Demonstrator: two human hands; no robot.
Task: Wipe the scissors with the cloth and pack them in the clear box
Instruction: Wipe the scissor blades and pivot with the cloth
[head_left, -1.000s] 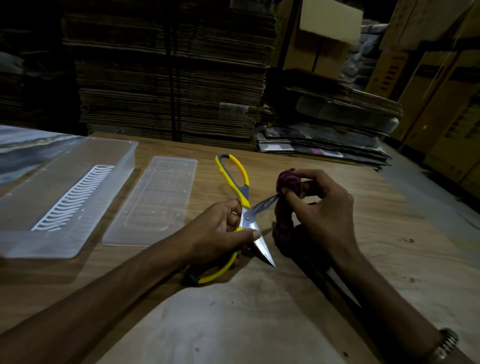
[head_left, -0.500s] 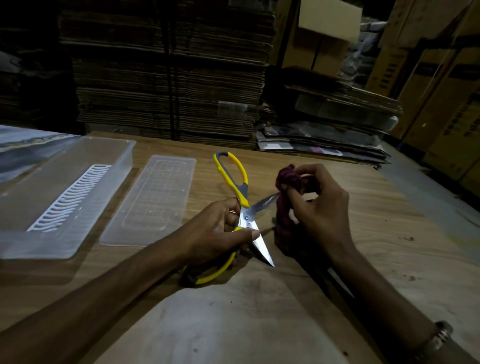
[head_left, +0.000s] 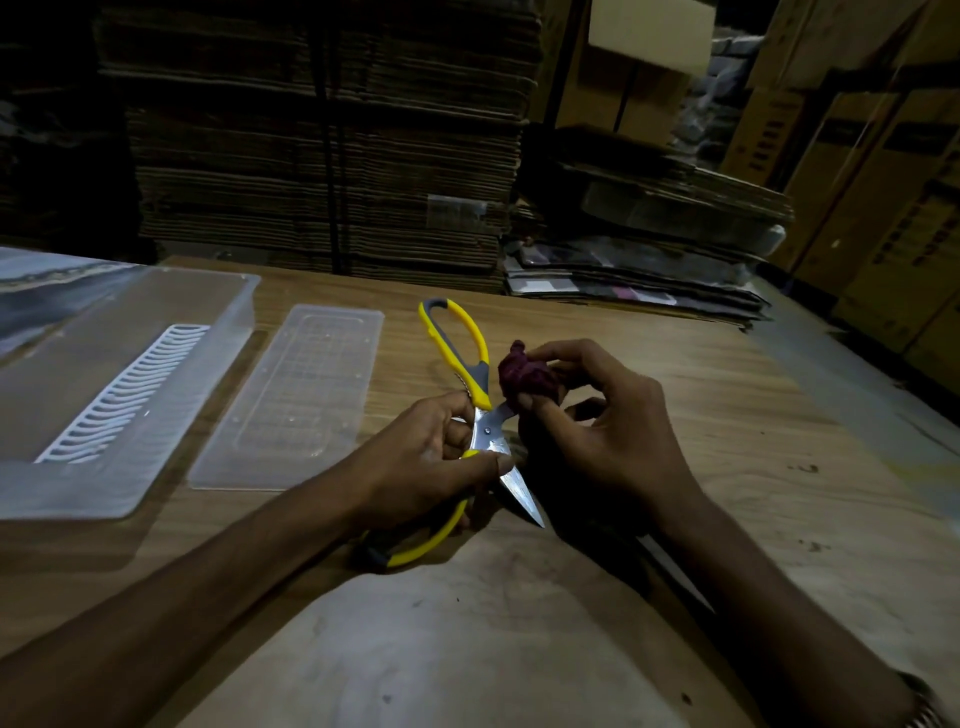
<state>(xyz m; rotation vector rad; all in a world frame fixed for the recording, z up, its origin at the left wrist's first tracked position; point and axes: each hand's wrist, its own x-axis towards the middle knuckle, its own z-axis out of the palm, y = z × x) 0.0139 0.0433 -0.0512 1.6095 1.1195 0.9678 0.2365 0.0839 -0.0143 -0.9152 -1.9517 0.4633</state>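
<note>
The yellow-and-grey scissors (head_left: 457, 343) are spread wide over the wooden table (head_left: 727, 467). My left hand (head_left: 431, 462) grips them at the pivot and the lower handle. One blade points down toward me; the other runs up to the right into a bunched dark red cloth (head_left: 524, 376). My right hand (head_left: 608, 431) pinches that cloth round the blade close to the pivot. The clear box (head_left: 130, 415) lies at the left with a white slotted insert inside. Its clear lid (head_left: 301, 400) lies flat beside it.
Tall stacks of flattened cardboard (head_left: 322, 145) stand behind the table, with cartons (head_left: 883, 182) at the right. A pile of flat sheets (head_left: 639, 291) rests at the table's far edge. A pale sheet (head_left: 441, 649) covers the near part of the table.
My right hand has slid the cloth along the upper blade toward the pivot, covering most of that blade. The left hand keeps its grip on the scissors.
</note>
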